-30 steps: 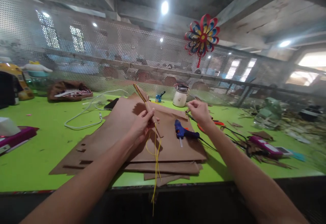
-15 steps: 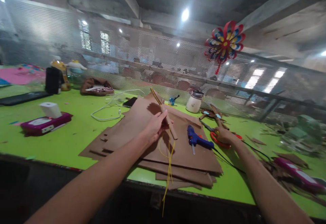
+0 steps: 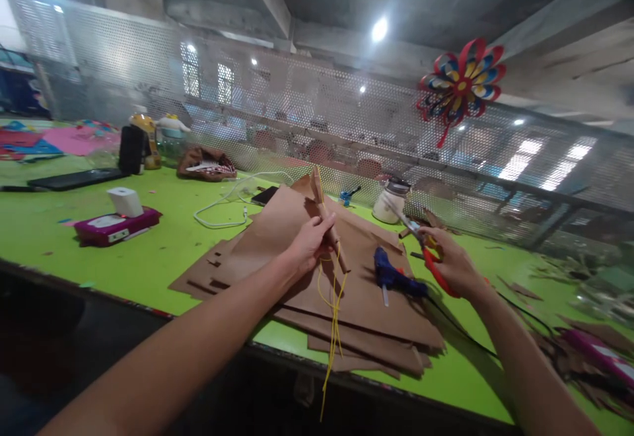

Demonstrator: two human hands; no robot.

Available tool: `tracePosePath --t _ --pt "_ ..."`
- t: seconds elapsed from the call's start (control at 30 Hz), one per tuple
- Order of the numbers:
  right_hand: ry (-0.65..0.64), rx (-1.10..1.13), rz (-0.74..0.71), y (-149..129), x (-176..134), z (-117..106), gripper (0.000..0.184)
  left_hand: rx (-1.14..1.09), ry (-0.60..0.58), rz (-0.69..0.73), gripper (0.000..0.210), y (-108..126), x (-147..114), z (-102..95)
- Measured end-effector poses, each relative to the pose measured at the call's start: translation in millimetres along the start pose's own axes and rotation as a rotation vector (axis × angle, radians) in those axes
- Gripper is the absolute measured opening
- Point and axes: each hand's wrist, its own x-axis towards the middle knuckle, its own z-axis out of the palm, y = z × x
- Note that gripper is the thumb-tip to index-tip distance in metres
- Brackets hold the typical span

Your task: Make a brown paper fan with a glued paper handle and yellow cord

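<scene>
1. My left hand (image 3: 312, 241) is closed around a brown paper roll (image 3: 323, 206), which slants above the paper stack (image 3: 267, 224); yellow string (image 3: 333, 333) trails from it past the table's edge.
2. My right hand (image 3: 453, 261) has its fingers curled about the orange handles of the scissors (image 3: 438, 272), raised right of the glue gun (image 3: 396, 281), blades pointing away from me.
3. The pale jar (image 3: 390, 205) stands behind the stack, dark lid on (I can't tell whether the white is glass or filling).
4. Left of it is a small blue pot (image 3: 345, 199), a dark piece slanting at its top.
5. The brown bag (image 3: 191, 164) gapes, with something white and some checked cloth inside.
6. Farther left are a greenish jar (image 3: 172, 148) and an amber bottle (image 3: 150, 133), partly hidden by a black object (image 3: 131, 148); their contents are unclear to me.
7. The green table (image 3: 168, 271) also bears a purple power strip (image 3: 116, 226) (white plug block (image 3: 125, 202) on top), a white cable (image 3: 218, 226) and scattered scraps.
8. Behind runs a mesh screen (image 3: 292, 106); a paper flower (image 3: 461, 86) hangs before it, under a grey beamed ceiling (image 3: 337, 0).
</scene>
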Motion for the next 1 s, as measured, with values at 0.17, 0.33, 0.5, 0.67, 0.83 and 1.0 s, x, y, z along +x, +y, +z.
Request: tracePosePath --t 0.17,0.33,0.5,0.67,0.83,1.0 --pt "-0.065 0.013 -0.284 -56.4 -6.8 1.8 0.04 0.016 0.005 -0.016 0.022 2.6 -4.2 1.9" --pt "-0.113 -0.046 -0.337 -60.8 -8.9 6.6 0.04 0.04 -0.024 -0.034 0.025 4.5 -5.4 3.8" --pt "-0.062 -0.118 -0.405 -53.9 -7.6 7.5 0.041 0.06 -0.024 -0.027 0.025 3.5 -3.5 4.0" --pt "-0.012 -0.204 -0.454 -52.7 -6.7 7.5 0.04 0.057 0.012 -0.019 0.027 4.7 -5.4 4.8" --pt "0.006 -0.251 -0.461 -50.7 -7.5 8.0 0.04 0.071 0.027 -0.033 0.028 6.0 -6.5 5.3" --pt "0.008 -0.296 -0.45 -51.0 -9.0 7.8 0.037 0.045 0.014 -0.04 0.024 5.5 -4.8 4.4"
